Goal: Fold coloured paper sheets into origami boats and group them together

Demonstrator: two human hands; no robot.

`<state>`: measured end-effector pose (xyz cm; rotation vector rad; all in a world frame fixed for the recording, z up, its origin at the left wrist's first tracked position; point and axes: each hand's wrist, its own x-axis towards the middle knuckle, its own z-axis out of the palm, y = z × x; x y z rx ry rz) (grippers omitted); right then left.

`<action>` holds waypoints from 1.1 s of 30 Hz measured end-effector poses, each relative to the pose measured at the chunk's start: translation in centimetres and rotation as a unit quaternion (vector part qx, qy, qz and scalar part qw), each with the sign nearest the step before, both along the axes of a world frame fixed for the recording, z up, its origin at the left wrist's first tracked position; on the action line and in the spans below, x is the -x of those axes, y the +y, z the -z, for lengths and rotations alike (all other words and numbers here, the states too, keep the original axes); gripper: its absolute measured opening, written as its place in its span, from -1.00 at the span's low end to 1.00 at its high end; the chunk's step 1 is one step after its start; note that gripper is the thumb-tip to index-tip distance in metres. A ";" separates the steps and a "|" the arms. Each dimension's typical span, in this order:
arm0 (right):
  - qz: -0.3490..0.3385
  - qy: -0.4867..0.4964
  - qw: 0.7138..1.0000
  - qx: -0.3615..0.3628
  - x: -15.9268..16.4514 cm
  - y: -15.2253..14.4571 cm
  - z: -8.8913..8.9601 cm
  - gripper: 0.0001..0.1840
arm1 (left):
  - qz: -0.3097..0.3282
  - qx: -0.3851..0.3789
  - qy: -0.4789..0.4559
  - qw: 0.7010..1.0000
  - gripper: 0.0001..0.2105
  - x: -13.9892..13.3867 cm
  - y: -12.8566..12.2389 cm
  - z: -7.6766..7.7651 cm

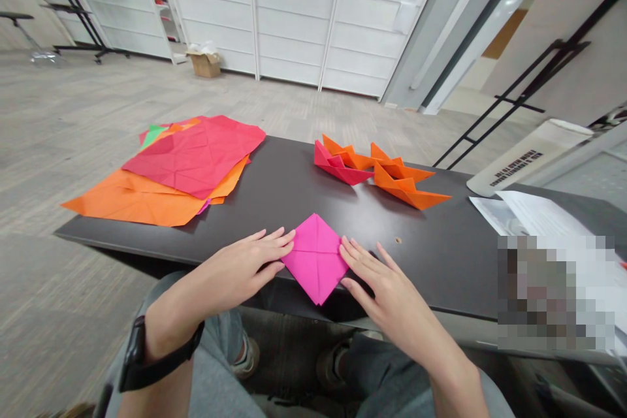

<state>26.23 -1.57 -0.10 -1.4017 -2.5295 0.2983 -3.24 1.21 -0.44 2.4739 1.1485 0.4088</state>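
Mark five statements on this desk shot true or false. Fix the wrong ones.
1. The left hand and right hand both touch the folded magenta paper square. True.
2. The black wristband is on the right wrist. False: it is on the left wrist.
3. The pile of creased orange and red paper sheets lies toward the left end of the dark desk. True.
4. All the folded paper boats are orange. False: three are orange, one is pinkish red.
5. The white object with black lettering stands left of the boats. False: it is to their right.
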 end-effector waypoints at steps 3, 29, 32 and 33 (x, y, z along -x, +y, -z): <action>0.002 0.013 1.000 0.009 -0.1 0.1 0.2 -0.48 | -0.018 0.009 0.019 1.000 -0.58 0.9 -0.1 -0.4; 0.087 0.169 0.981 -0.026 -0.5 0.6 1.3 -0.69 | -0.242 0.031 -0.180 0.953 -0.53 -5.5 0.0 -0.5; 0.092 0.181 0.979 -0.020 -0.4 0.5 1.2 -0.75 | -0.239 0.083 -0.266 0.930 -0.48 -5.1 0.4 -0.2; 0.090 0.188 0.978 -0.014 -0.3 0.4 1.2 -0.77 | -0.235 0.107 -0.296 0.920 -0.48 -4.9 0.6 -0.2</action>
